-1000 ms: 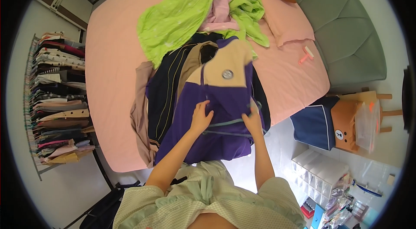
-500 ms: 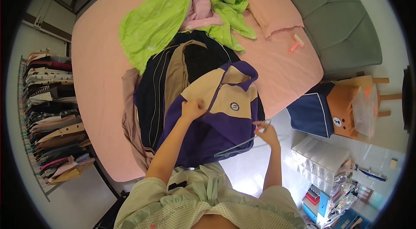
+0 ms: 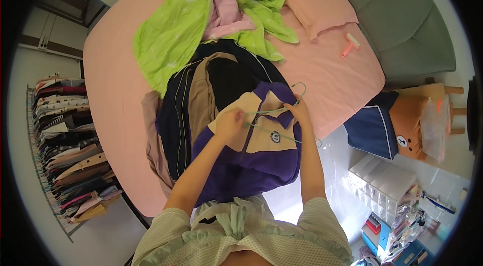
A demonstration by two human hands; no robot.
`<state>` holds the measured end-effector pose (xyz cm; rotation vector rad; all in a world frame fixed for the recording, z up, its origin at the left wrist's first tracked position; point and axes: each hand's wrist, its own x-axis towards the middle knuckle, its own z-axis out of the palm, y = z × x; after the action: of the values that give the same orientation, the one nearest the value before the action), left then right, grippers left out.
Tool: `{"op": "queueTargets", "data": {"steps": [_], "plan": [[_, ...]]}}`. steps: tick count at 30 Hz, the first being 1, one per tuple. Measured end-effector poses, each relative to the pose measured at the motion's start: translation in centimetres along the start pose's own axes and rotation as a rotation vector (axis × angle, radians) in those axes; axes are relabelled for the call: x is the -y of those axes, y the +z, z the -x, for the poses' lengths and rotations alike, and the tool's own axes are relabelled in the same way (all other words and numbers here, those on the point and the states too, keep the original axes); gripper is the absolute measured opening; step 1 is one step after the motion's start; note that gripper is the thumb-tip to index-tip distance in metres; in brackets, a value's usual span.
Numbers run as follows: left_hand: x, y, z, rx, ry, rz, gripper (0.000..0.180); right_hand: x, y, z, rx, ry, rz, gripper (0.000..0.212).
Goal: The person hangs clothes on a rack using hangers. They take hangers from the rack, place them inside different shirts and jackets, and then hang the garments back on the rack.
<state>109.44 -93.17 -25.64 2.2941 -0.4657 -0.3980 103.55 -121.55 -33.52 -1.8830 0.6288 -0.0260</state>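
A purple and cream zip jacket (image 3: 269,163) with a round badge lies at the near edge of the bed, in front of my body. My right hand (image 3: 298,111) grips a thin green clothes hanger (image 3: 274,111) close to its hook, over the collar. The hanger lies across the upper front of the jacket, one end reaching my left hand. With curled fingers, my left hand (image 3: 230,124) is closed at the cream front panel beside the zip; its fingertips are partly hidden.
Dark trousers (image 3: 176,130) and a tan garment (image 3: 200,92) lie under and beyond the jacket. Farther off is a bunched green blanket (image 3: 171,29) on the pink bed (image 3: 115,90). A lint roller (image 3: 350,45) rests at right. Hung clothes (image 3: 70,140) line the left wall.
My right hand has lifted the hanger from the jacket's lower right side up to the collar, turning it across the chest. My left hand has shifted slightly right, staying at the front panel.
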Motion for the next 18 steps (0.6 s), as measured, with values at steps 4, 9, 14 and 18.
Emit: {"op": "queueTargets", "data": {"steps": [4, 9, 14, 18], "plan": [[-0.5, 1.0, -4.8, -0.085, -0.095, -0.028, 0.022, 1.1, 0.9, 1.1, -0.068, 0.105, 0.214, 0.057], [-3.3, 4.3, -7.6, -0.141, -0.068, -0.042, 0.047, 6.2, 0.6, 6.5, 0.037, 0.053, 0.232, 0.043], [-5.0, 3.9, -8.5, 0.139, -0.286, -0.163, 0.039, 8.8, -1.7, 11.6, 0.017, 0.046, 0.189, 0.038], [-2.8, 0.7, -7.0, -0.049, -0.453, 0.742, 0.018, 11.0, -4.3, 13.5, -0.133, 0.155, 0.18, 0.032]]}}
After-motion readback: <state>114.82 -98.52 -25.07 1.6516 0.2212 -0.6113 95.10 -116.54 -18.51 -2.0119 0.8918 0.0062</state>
